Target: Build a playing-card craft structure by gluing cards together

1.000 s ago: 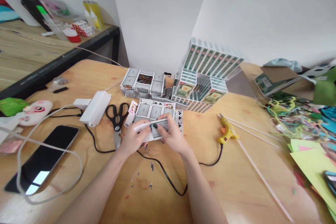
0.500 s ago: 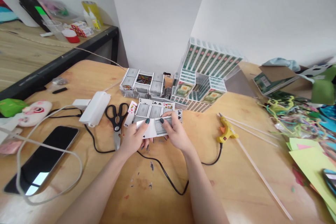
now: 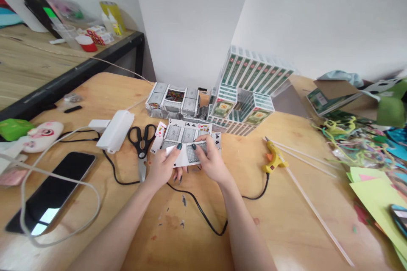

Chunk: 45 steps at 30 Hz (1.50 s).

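Observation:
Between my hands are playing cards [image 3: 181,160], one showing a white face on the left and one a patterned grey back on the right. My left hand [image 3: 163,166] is closed on the white part, thumb on top and fingers underneath. My right hand [image 3: 212,159] pinches the patterned part the same way. Just beyond lies a panel of joined playing cards [image 3: 180,132], backs up, with card faces sticking out around its edges. Behind it stands a box-like structure covered in cards [image 3: 173,99]. Black-handled scissors [image 3: 141,144] lie left of the panel.
Stacked green-and-white card boxes [image 3: 248,89] stand behind on the right. A yellow glue gun [image 3: 274,156] lies right, its black cord running under my arms, with glue sticks [image 3: 318,216] beside it. At left are a phone [image 3: 51,194], a white cable and a white power adapter [image 3: 116,131].
Both hands stay almost in place, still on the cards. The thumbs have shifted very slightly; nothing else has visibly moved.

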### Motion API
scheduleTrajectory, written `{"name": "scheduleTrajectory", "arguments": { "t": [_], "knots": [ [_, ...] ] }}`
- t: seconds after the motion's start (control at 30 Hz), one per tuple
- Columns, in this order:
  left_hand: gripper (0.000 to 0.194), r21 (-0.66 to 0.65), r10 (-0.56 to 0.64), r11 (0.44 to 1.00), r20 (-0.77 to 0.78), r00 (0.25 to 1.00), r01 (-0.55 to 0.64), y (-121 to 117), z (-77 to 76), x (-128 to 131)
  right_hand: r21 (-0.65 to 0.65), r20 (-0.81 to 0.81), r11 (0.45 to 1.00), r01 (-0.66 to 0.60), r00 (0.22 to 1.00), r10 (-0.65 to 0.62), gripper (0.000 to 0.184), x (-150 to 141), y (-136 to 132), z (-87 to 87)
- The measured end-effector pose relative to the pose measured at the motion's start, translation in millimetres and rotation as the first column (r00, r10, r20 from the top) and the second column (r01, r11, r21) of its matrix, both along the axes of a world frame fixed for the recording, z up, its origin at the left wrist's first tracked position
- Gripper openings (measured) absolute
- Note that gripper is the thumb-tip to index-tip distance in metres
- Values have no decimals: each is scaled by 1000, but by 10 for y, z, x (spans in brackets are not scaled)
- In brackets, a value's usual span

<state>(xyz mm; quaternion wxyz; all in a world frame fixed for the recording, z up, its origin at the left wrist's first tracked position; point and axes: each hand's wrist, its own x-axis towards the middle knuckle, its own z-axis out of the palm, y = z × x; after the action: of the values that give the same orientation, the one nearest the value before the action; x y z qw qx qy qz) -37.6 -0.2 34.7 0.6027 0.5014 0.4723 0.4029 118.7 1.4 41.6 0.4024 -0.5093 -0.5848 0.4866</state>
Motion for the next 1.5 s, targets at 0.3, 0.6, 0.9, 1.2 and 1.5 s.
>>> {"name": "scheduleTrajectory", "arguments": {
  "t": [0.3,0.6,0.9,1.2,1.5],
  "knots": [
    [39,-22,20,1000,42,999,-20,-17,-12,47,38,16,999,-3,1000,3,14,-11,-11,9],
    [38,-32,12,999,28,1000,-11,-22,14,79,-70,-44,995,-72,997,69,16,6,10,13],
    [45,-84,53,996,180,982,-39,1,-29,39,-107,-184,987,-119,978,98,25,160,31,80],
    [47,-52,61,997,277,959,-49,9,-23,17,235,-224,943,236,957,-184,9,81,56,54],
    [26,-11,105,994,212,972,-105,1,-49,18,547,151,836,-43,987,-48,28,-50,-27,119]
  ]
}}
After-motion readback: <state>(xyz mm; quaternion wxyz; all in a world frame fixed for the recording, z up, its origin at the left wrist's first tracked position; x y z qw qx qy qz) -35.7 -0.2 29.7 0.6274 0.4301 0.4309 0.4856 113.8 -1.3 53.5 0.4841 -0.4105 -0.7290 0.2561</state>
